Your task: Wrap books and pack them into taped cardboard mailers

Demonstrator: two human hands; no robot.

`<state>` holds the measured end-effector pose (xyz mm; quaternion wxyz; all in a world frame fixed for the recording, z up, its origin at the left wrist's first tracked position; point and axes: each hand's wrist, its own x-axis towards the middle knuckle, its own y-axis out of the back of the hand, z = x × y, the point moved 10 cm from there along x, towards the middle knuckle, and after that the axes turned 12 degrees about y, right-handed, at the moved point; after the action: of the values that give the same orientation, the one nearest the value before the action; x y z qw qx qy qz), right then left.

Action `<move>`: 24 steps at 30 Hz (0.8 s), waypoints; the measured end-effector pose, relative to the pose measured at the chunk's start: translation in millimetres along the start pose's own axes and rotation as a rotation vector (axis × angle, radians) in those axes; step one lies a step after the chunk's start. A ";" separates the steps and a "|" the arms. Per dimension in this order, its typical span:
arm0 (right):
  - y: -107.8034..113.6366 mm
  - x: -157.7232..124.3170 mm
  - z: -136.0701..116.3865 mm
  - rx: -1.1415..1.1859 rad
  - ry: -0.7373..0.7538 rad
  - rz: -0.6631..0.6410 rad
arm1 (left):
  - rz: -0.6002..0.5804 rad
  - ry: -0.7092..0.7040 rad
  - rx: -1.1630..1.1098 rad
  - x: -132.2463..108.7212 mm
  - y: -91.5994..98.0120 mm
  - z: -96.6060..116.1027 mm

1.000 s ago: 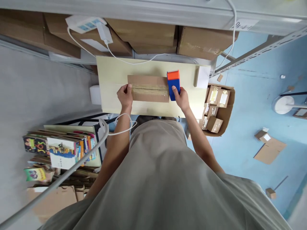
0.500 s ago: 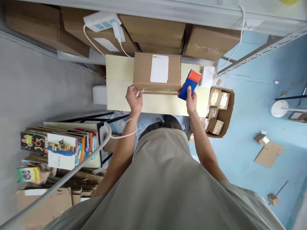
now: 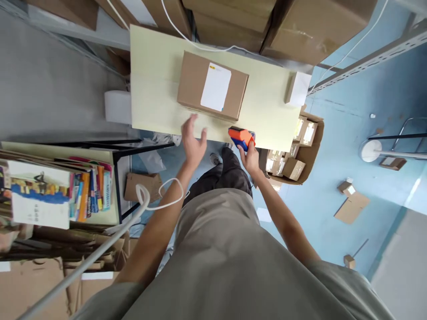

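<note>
A brown cardboard box [image 3: 193,86] with a white label lies flat on the pale yellow table [image 3: 153,80]. My left hand [image 3: 192,141] hovers just below the box, at the table's near edge, fingers spread and holding nothing. My right hand [image 3: 249,156] grips a blue and orange tape dispenser [image 3: 240,136] at the table's near edge, to the right of the box and apart from it.
Large cardboard boxes [image 3: 293,26] stand behind the table. A small white box [image 3: 298,88] sits at its right end. An open carton [image 3: 296,155] of small packages stands on the blue floor to the right. Books [image 3: 60,191] fill a rack at left. A white roll [image 3: 117,106] lies beside the table.
The box was turned over and now lies label up on the table. My left hand let go of it and drew back. My right hand pulled the tape dispenser toward the table's near edge.
</note>
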<state>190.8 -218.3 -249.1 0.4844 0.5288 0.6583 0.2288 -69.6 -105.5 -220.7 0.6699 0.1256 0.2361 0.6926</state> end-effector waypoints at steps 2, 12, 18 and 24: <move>-6.8 -16.0 -1.9 -0.107 0.129 -0.091 | -0.142 -0.097 0.066 -32.7 -12.9 24.8; -1.6 -45.4 -1.1 -0.168 0.424 -0.136 | -0.406 -0.259 0.144 -78.4 -23.5 57.1; 6.1 -57.3 -8.4 -0.143 0.494 -0.117 | -0.485 -0.260 0.116 -91.9 -13.1 73.1; -0.7 -66.8 -10.6 -0.174 0.560 -0.131 | -0.515 -0.270 0.086 -98.8 -6.5 75.0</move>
<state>179.2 -277.5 -218.7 0.3413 0.3581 0.7770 0.3893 -20.1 -191.2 -145.6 0.8432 0.1809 0.1980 0.4659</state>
